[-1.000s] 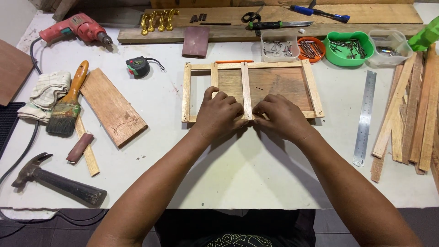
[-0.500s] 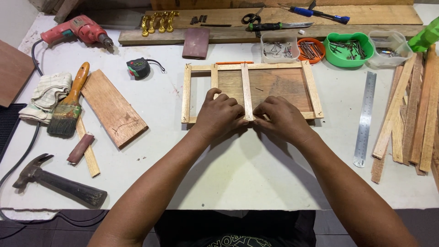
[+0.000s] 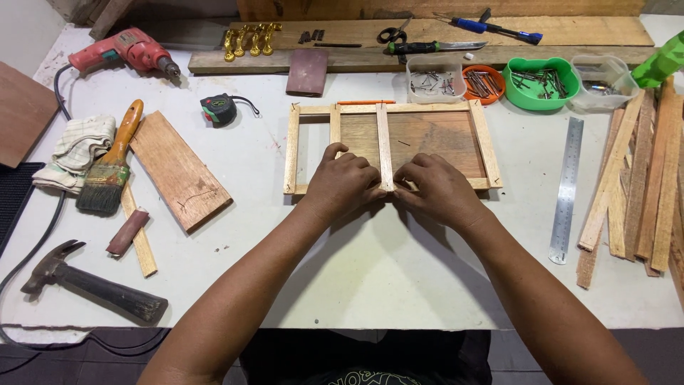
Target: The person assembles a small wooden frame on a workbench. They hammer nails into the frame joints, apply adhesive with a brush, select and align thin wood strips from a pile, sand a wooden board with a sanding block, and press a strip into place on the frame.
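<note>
A rectangular wooden frame (image 3: pixel 484 142) of thin light slats lies flat on the white table, partly over a dark brown board (image 3: pixel 427 135). Two upright slats cross it; the middle slat (image 3: pixel 383 139) runs from top rail to bottom rail. My left hand (image 3: pixel 342 182) and my right hand (image 3: pixel 438 187) meet at the near end of that middle slat, fingertips pinching it against the bottom rail. What lies under the fingers is hidden.
Left side: a hammer (image 3: pixel 92 289), paintbrush (image 3: pixel 107 171), cloth (image 3: pixel 75 150), wooden plank (image 3: pixel 178 171), tape measure (image 3: pixel 219 109), red drill (image 3: pixel 125 50). Behind: tubs of nails (image 3: pixel 431 78), green bowl (image 3: pixel 541 80), scissors, knife. Right: steel ruler (image 3: pixel 566 189), stack of wood strips (image 3: pixel 641 178).
</note>
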